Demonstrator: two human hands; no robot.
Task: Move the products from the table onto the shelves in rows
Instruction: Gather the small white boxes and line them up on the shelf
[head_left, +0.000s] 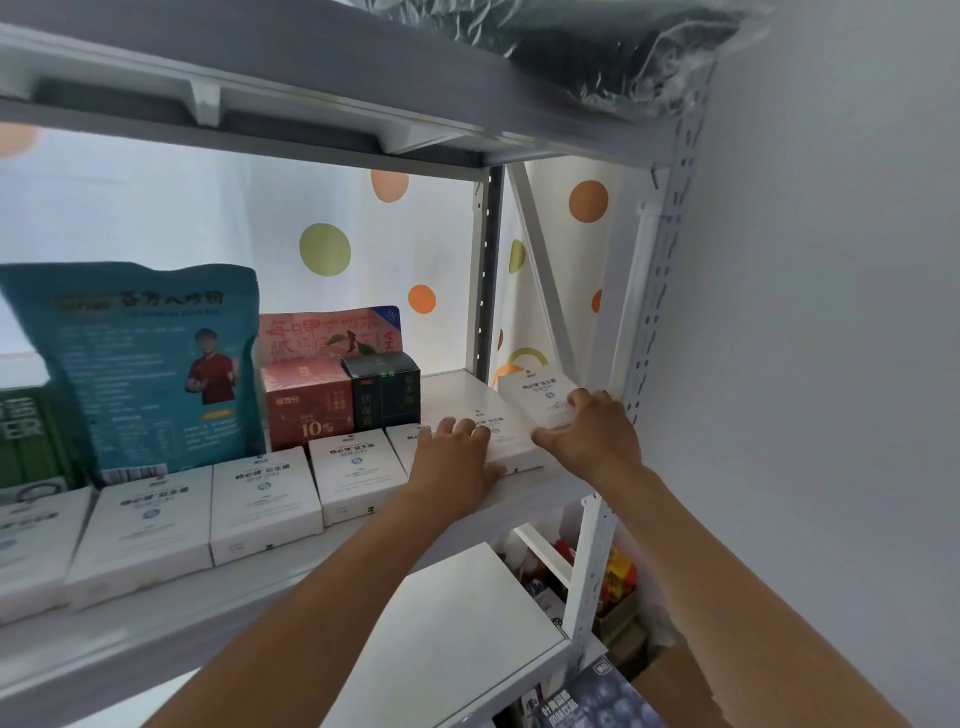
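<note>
While both arms reach into the white shelf (524, 499), the head view shows a row of flat white boxes (265, 504) lying label-up along its front edge, running from the left toward the right-hand post (592, 566); the left hand (457, 457) lies with straight fingers pressed on top of the last flat box (498, 441) in that row, its grip spread and holding nothing; the right hand (592, 431) has its fingers curled over one more white box (540, 400), which is tilted up at the far right end of the shelf, just beside the post and touching the box under the left hand; behind the row stand a teal pouch (150, 364), a red box (306, 405) and a dark box (387, 395); no table is in view, so the products left there cannot be counted.

The boxes look like light, stiff cardboard with smooth faces that may slide on one another; they should not crush easily; I judge the best hold to be across the short sides, thumb against one edge and fingers over the other, lowering the tilted box flat into the gap at the row's end.
</note>
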